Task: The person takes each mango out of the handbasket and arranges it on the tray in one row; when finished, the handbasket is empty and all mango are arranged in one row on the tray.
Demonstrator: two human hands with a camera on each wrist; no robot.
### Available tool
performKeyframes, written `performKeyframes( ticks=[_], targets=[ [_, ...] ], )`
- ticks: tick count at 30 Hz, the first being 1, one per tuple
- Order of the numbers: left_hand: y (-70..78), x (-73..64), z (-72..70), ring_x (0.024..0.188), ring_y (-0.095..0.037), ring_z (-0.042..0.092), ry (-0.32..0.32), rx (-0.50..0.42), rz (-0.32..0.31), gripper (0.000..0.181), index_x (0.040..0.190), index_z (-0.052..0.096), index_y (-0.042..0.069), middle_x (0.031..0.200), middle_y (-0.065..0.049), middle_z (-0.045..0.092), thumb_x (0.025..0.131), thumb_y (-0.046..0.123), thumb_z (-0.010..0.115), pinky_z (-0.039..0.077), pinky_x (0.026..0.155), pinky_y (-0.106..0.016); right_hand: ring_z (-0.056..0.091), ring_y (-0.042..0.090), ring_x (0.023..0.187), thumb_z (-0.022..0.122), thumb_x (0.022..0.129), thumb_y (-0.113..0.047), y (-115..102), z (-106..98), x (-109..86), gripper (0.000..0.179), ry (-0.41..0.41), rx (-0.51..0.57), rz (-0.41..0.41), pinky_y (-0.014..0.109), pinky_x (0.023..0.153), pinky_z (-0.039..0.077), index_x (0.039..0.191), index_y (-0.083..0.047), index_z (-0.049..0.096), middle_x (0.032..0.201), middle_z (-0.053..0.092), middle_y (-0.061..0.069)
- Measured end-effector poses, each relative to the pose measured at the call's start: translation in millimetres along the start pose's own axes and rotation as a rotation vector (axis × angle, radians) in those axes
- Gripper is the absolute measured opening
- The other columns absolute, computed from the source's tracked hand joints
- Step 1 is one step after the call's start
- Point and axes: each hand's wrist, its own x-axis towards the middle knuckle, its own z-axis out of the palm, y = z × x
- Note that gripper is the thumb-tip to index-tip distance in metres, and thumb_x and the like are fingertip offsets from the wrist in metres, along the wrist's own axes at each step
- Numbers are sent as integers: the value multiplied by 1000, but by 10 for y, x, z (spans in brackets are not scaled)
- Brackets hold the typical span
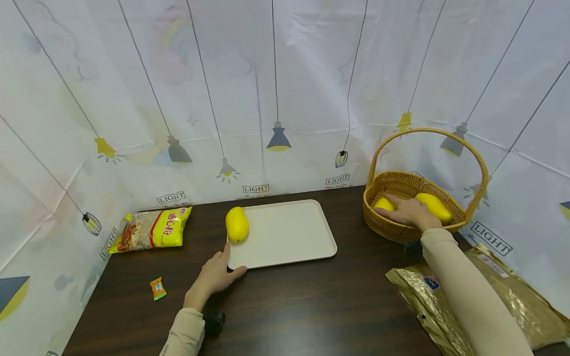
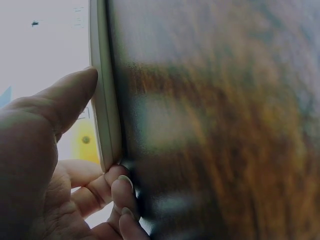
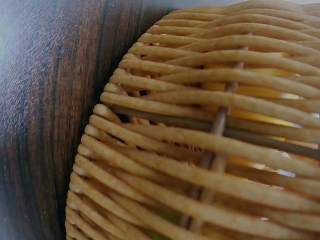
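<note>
My left hand (image 1: 214, 273) is at the near left corner of the white tray (image 1: 285, 232), holding it there. Thumb and fingers (image 2: 75, 95) press along the tray's rim on either side of that corner. A yellow mango (image 1: 237, 224) lies on the tray's left edge, just beyond the fingertips. My right hand (image 1: 407, 211) reaches into the wicker basket (image 1: 383, 228) at the right and grips a mango (image 1: 384, 204), partly covered by the fingers. Another mango (image 1: 434, 207) lies to its right in the basket. The right wrist view shows only the woven side (image 3: 200, 130), hiding that hand.
A yellow food packet (image 1: 153, 229) lies at the back left, with a small orange-green wrapped snack (image 1: 158, 288) nearer. A gold plastic bag (image 1: 427, 291) lies under the right forearm. The basket's tall handle (image 1: 427, 130) arches above it. A printed curtain (image 1: 267, 99) hangs behind the table.
</note>
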Motion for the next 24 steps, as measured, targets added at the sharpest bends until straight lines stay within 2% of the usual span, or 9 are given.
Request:
performKeyframes(
  ticks=[6,15,24],
  targets=[
    [0,-5,1,121,-39,57,-1,7,4,99,159,17,-2,145,-28,48,93,54,65,44,106,-56,40,66,130,32,93,-80,16,18,27,97,34,3,-9,80,99,28,159,-9,28,147,44,38],
    [-9,15,7,121,-39,57,7,5,3,99,160,17,0,145,-27,48,93,54,65,44,106,-57,38,67,129,40,92,-77,36,11,49,95,84,29,-25,74,93,33,158,-9,31,145,47,37],
    [-8,20,18,123,-40,55,6,-4,-6,99,160,16,1,146,-27,47,93,54,64,43,107,-57,48,60,123,49,92,-73,80,-12,28,95,150,86,-32,72,90,34,157,-8,31,139,51,39]
  ],
)
